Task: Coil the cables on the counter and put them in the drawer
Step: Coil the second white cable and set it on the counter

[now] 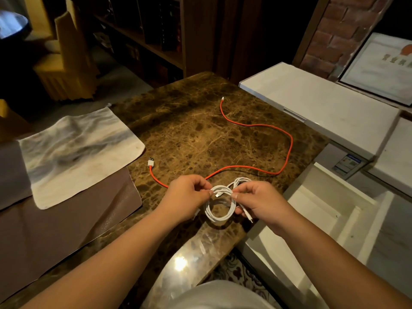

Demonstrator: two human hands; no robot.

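A: The thin white coiled charging cable (219, 205) is held just above the near edge of the brown veined marble counter (189, 130), pinched by both hands.

B: The left hand (187, 196) is closed on the loop's top; the right hand (256, 200) is clamped on its side.

A: The long red cable (287, 157) is seen lying uncoiled behind, and the white open drawer (316, 210) sits to the right.

Framed certificate (379, 65) – large characters blurred, unreadable; blue sticker (346, 164) on white unit (print too small).
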